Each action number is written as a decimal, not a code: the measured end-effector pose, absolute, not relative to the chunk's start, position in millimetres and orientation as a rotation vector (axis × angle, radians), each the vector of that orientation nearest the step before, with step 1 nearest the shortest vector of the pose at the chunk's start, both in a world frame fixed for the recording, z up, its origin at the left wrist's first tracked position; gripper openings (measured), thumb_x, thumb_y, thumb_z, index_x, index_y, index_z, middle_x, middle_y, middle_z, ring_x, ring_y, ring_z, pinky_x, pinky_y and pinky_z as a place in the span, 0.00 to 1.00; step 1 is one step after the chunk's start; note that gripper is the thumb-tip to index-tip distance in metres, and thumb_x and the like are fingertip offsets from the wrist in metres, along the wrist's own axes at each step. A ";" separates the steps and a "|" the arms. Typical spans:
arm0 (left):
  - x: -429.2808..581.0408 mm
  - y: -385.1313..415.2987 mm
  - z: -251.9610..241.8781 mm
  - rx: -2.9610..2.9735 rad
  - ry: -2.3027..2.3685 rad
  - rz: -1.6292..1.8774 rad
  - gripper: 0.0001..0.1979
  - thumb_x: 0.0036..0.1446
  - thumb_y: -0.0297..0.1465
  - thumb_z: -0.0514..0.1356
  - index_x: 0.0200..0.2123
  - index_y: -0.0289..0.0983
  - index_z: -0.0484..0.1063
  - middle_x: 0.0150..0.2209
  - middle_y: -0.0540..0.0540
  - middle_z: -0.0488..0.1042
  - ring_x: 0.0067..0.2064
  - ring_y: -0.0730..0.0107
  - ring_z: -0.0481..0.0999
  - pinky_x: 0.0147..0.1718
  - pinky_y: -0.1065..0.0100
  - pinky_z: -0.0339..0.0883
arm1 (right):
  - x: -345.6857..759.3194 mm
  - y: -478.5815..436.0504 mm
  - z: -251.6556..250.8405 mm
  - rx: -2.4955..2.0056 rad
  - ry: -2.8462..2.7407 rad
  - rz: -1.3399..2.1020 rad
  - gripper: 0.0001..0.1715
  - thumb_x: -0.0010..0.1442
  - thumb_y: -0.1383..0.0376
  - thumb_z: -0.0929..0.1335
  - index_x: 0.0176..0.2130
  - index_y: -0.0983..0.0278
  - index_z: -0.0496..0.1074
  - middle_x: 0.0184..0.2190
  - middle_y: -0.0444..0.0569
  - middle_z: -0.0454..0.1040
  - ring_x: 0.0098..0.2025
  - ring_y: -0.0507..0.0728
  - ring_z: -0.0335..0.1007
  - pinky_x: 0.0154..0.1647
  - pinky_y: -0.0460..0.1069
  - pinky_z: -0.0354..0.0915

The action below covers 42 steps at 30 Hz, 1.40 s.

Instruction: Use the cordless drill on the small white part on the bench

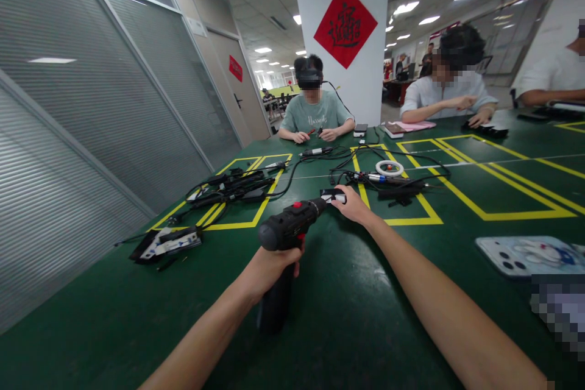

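Note:
My left hand (269,265) is wrapped round the grip of a black cordless drill (287,228) with a red switch, its nose pointing away from me. My right hand (350,202) is stretched out at the drill's tip, fingers closed on a small black and white part (333,195) resting on the green table (347,311). The drill's bit meets that part.
Cables and black tools (228,189) lie at the left inside yellow tape boxes. A soldering iron (388,180) and a white tape ring (389,167) lie beyond my right hand. A phone (525,254) lies at the right. People sit across the table.

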State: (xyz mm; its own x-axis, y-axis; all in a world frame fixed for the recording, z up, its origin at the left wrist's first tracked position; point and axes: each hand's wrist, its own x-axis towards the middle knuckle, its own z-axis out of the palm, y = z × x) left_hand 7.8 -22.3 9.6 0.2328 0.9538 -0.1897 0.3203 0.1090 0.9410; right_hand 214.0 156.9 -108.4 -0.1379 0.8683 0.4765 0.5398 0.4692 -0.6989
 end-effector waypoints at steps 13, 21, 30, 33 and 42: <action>7.2 -21.0 7.7 1.404 1.263 0.762 0.08 0.46 0.29 0.55 0.33 0.34 0.67 0.27 0.50 0.69 0.23 0.75 0.66 0.26 0.69 0.61 | 214.3 155.1 -106.7 -1.199 -1.817 0.445 0.25 0.51 0.59 0.67 0.49 0.61 0.63 0.44 0.50 0.63 0.44 0.55 0.64 0.50 0.52 0.59; 6.9 -20.7 7.7 1.407 1.286 0.730 0.07 0.47 0.28 0.54 0.32 0.34 0.66 0.24 0.51 0.67 0.22 0.75 0.66 0.26 0.70 0.60 | 213.5 155.8 -107.7 -1.196 -1.815 0.436 0.25 0.51 0.60 0.67 0.49 0.61 0.63 0.43 0.50 0.63 0.45 0.55 0.64 0.50 0.52 0.59; 7.2 -21.4 6.3 1.421 1.268 0.774 0.08 0.46 0.29 0.55 0.32 0.34 0.67 0.27 0.50 0.69 0.22 0.74 0.67 0.26 0.69 0.61 | 213.6 154.4 -106.5 -1.191 -1.795 0.474 0.24 0.51 0.60 0.67 0.49 0.61 0.63 0.43 0.50 0.63 0.44 0.55 0.64 0.49 0.52 0.59; 6.6 -21.7 6.0 1.435 1.270 0.760 0.08 0.47 0.29 0.54 0.32 0.34 0.67 0.26 0.50 0.68 0.23 0.74 0.67 0.26 0.69 0.60 | 213.5 153.8 -106.0 -1.187 -1.791 0.478 0.24 0.51 0.60 0.67 0.49 0.61 0.63 0.43 0.50 0.63 0.44 0.55 0.64 0.49 0.52 0.59; 5.1 -20.4 3.8 1.434 1.243 0.757 0.08 0.48 0.29 0.54 0.34 0.34 0.66 0.29 0.49 0.68 0.23 0.75 0.67 0.26 0.69 0.61 | 213.7 152.9 -104.7 -1.196 -1.798 0.488 0.24 0.52 0.59 0.66 0.49 0.61 0.63 0.43 0.50 0.63 0.43 0.55 0.64 0.48 0.52 0.60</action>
